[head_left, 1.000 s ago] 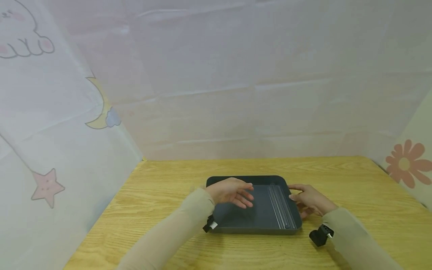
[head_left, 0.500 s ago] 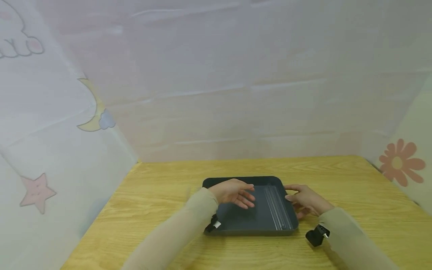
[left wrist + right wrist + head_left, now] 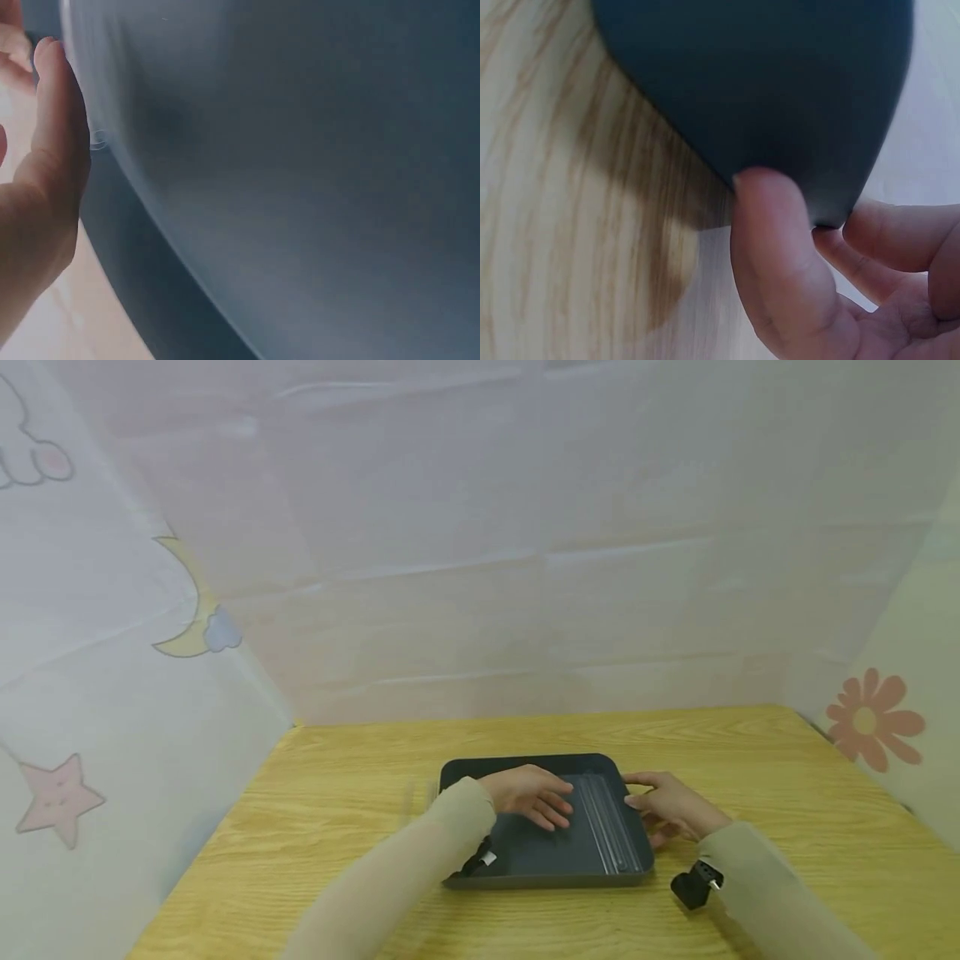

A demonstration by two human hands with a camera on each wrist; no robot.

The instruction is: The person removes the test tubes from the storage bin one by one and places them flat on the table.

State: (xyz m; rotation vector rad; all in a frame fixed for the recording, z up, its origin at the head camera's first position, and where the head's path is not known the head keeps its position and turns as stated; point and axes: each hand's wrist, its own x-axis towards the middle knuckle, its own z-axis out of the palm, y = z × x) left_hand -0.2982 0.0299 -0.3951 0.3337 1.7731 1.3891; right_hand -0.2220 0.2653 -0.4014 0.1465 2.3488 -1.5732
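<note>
A dark grey rectangular tray (image 3: 532, 852) lies on the wooden table. Along its right inner side run clear, shiny long strips (image 3: 611, 822); their kind is too faint to tell. My left hand (image 3: 531, 795) hovers over the middle of the tray, fingers loosely extended and apart, holding nothing. In the left wrist view the left hand (image 3: 45, 172) appears at the left edge, with the tray floor (image 3: 300, 187) filling most of the picture. My right hand (image 3: 675, 806) holds the tray's right side. In the right wrist view its thumb (image 3: 772, 232) presses the outer wall, other fingers at the far edge.
A faint, see-through shape (image 3: 408, 797) stands just left of the tray. Small black wrist cameras (image 3: 696, 885) sit at the sleeves. Wooden tabletop (image 3: 337, 793) surrounds the tray, and a pale printed cloth (image 3: 450, 568) hangs behind and at both sides.
The head view has shifted, so the tray and table sit slightly farther left in it. My left hand has moved slightly rightward over the tray; the right hand keeps its place at the tray's side.
</note>
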